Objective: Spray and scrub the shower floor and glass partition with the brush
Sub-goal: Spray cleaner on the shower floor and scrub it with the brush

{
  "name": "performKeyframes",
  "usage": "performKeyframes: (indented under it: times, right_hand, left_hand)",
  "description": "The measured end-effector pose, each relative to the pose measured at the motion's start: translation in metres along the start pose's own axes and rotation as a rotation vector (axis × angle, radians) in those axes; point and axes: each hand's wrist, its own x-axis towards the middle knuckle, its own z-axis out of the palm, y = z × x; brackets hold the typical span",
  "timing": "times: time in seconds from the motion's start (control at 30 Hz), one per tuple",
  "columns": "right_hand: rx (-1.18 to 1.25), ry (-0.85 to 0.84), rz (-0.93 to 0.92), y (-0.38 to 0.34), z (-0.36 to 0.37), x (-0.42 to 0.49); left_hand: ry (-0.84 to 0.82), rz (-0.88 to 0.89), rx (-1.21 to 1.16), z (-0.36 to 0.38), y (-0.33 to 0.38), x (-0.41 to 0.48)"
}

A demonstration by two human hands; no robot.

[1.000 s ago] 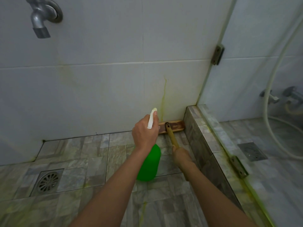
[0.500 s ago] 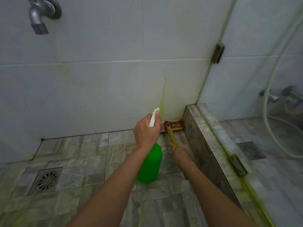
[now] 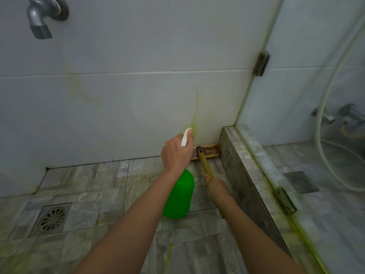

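Note:
My left hand (image 3: 175, 155) grips the white trigger head of a green spray bottle (image 3: 179, 196), its nozzle aimed at the white tiled wall just above the floor. My right hand (image 3: 216, 187) holds the yellow handle of a wooden scrub brush (image 3: 207, 151). The brush head lies on the grey stone-tile floor (image 3: 102, 180) in the corner, against the wall and the low tiled curb (image 3: 237, 165). The glass partition (image 3: 296, 95) rises from that curb at the right. A yellow-green streak (image 3: 195, 111) runs down the wall above the nozzle.
A round floor drain (image 3: 51, 218) sits at the lower left. A metal tap (image 3: 42, 18) sticks out of the wall at the upper left. Behind the glass are a shower hose (image 3: 325, 115), valves (image 3: 347, 113) and a square drain (image 3: 301, 181). Two metal brackets (image 3: 261, 63) clamp the glass.
My left hand and the spray nozzle have shifted slightly closer to the wall. The brush head stays in the corner.

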Motion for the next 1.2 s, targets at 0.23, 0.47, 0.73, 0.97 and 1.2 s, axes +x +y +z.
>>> performKeyframes:
  times: [0.23,0.47,0.73,0.97,1.2]
  right_hand:
    - [0.025,0.003,-0.004,0.004,0.003,0.003]
    - [0.032,0.011,-0.008,0.006,0.004,0.005]
    - [-0.015,0.017,-0.015,0.007,0.007,0.006]
    - [-0.004,0.016,-0.008,0.008,0.008,0.006]
    - [0.069,0.052,-0.055,0.019,0.012,-0.003]
  left_hand:
    - [-0.025,-0.008,0.001,0.004,0.006,0.017]
    - [-0.069,-0.077,0.010,0.005,-0.003,0.012]
    - [-0.080,-0.111,0.026,0.002,-0.018,-0.005]
    - [-0.083,-0.107,-0.001,-0.005,-0.024,-0.016]
    - [-0.070,-0.118,-0.051,-0.024,-0.033,-0.029]
